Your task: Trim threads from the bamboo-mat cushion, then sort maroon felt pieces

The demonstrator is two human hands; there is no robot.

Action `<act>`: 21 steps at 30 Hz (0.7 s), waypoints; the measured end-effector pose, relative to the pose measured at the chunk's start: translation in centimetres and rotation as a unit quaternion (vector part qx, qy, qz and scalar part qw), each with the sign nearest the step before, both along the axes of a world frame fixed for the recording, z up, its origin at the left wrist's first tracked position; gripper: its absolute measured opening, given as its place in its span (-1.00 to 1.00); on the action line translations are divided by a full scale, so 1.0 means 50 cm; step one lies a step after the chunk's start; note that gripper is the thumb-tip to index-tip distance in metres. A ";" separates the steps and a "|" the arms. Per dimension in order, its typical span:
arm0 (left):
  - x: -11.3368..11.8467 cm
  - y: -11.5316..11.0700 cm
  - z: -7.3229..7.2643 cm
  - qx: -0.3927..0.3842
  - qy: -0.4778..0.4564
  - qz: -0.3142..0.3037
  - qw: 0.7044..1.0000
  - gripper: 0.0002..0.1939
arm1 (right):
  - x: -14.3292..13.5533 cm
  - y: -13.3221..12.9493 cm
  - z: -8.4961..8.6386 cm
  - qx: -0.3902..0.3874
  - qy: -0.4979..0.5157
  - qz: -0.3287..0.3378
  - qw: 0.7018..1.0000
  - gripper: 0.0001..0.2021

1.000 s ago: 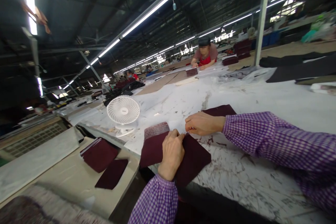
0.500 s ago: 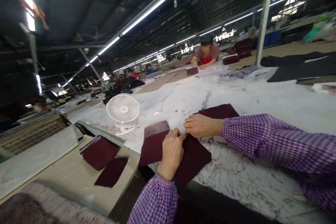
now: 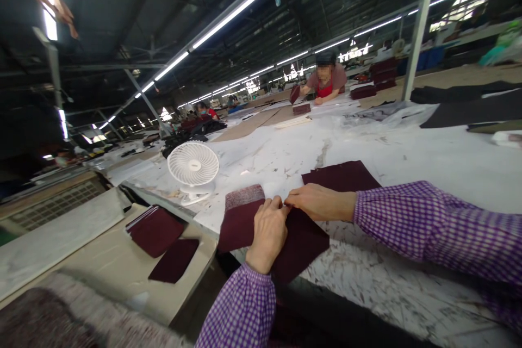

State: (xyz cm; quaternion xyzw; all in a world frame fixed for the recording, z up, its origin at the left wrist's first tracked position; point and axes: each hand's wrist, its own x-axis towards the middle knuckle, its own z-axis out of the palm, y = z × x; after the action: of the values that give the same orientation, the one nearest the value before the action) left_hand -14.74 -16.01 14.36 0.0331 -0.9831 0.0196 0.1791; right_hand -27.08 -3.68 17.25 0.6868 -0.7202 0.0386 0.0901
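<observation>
1. Your left hand (image 3: 268, 232) lay bent-fingered across flat, angular maroon cloth (image 3: 305, 244) overhanging the scuffed white table (image 3: 265, 152).
2. Your right hand (image 3: 313, 200) curled in, fingertips meeting the left's; either grip, I couldn't tell!

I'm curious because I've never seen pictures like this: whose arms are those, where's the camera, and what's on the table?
No machine here: a person wears the camera on their head, so the pictures look forward and down along their checked sleeves. The left hand rests on dark red cloth; the right hand is at the cloth's top edge, beside the left. Whether it pinches the cloth, I can't tell. On the white table there's another dark red piece and a white fan.
</observation>
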 end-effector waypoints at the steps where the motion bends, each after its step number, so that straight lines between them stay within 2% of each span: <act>1: 0.001 -0.004 0.000 0.018 0.004 -0.004 1.000 -0.63 | 0.005 0.001 -0.002 -0.005 -0.003 -0.011 1.000 -0.78; 5: 0.017 -0.027 0.001 0.107 0.033 -0.018 0.994 -0.75 | 0.009 0.007 0.000 -0.009 -0.029 -0.018 0.999 -0.75; 8: 0.045 -0.051 0.001 0.136 0.070 -0.021 0.988 -0.77 | 0.005 0.008 0.003 0.001 -0.037 -0.010 0.999 -0.76; 14: 0.093 -0.088 -0.009 0.096 0.098 -0.044 0.990 -0.74 | 0.005 0.010 0.009 0.031 -0.048 0.008 0.998 -0.73; 17: 0.100 -0.090 -0.011 0.066 0.096 -0.040 0.992 -0.70 | 0.010 0.011 0.018 0.056 -0.034 0.015 0.998 -0.66; 21: 0.104 -0.087 -0.012 0.064 0.091 -0.028 0.993 -0.69 | 0.025 0.006 0.034 0.099 0.009 0.017 0.995 -0.56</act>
State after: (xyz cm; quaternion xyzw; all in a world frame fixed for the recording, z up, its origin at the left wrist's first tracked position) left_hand -9.54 -20.35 13.79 0.0184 -0.9625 -0.0514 0.2657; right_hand -25.84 -3.41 18.95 0.7050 -0.7077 -0.0372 0.0271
